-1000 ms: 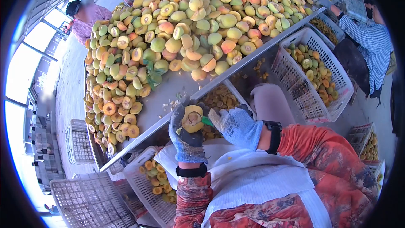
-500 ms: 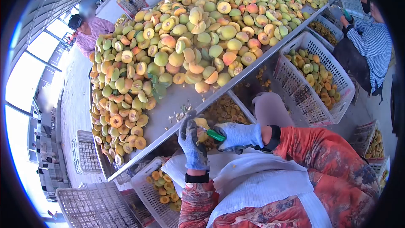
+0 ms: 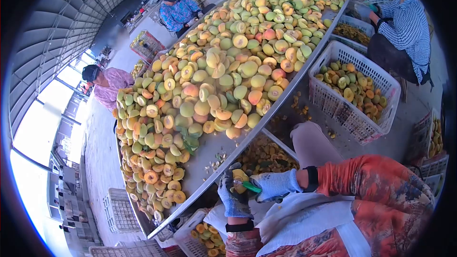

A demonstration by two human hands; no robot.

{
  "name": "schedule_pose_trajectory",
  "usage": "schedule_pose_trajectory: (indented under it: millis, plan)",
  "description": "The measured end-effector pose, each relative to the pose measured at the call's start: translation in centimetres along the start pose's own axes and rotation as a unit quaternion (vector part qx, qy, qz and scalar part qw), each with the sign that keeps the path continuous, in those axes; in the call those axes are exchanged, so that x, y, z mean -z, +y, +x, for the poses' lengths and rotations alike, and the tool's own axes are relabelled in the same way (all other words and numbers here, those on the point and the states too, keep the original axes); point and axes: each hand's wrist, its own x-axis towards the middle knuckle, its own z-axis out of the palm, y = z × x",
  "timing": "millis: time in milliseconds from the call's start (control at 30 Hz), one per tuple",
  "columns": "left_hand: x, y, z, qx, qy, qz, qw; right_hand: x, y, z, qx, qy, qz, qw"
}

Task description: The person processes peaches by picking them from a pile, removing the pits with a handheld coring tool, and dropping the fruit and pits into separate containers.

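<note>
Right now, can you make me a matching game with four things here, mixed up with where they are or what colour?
Things:
1. Green handle
2. Big heap of fruit
3. Single piece of fruit
4. Cloth over the lap

Places and colours:
A. White
B. In the gloved left hand
C. In the gloved right hand
D. On the table

Right pairs: 1-C, 2-D, 3-B, 4-A

Dark-capped person in blue (image 3: 177, 13); curved roof (image 3: 52, 24).
</note>
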Motion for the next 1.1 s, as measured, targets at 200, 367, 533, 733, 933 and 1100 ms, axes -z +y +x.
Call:
schedule_pose_trajectory:
  millis: [200, 367, 533, 733, 933, 1100]
  plan:
    - [0.6, -0.7, -0.8, -0.065, -0.001, 0.039, 0.997, 1.8, -0.6, 0.6, -0.208, -0.152, 0.133, 0.957]
    - [1.0, -2.7, -0.8, -0.033, 0.042, -0.02, 0.998, 0.2, 1.9, 0.9, -0.196, -0.155, 0.138, 0.958]
    - [-0.1, -1.3, -0.4, -0.203, 0.056, 0.077, 0.975, 0.3, 0.5, 1.1, -0.232, -0.144, 0.302, 0.913]
    - [1.4, -3.1, 0.0, 0.068, 0.015, -0.059, 0.996, 2.3, 3.5, 1.4, -0.316, -0.262, 0.118, 0.904]
    - [1.0, -1.8, -0.3, 0.009, 0.069, -0.02, 0.997, 1.2, 1.6, 1.5, -0.286, -0.196, 0.267, 0.899]
    - [0.7, -0.6, -0.1, 0.209, 0.009, -0.047, 0.977, 2.8, -0.5, 1.6, -0.309, -0.233, 0.093, 0.918]
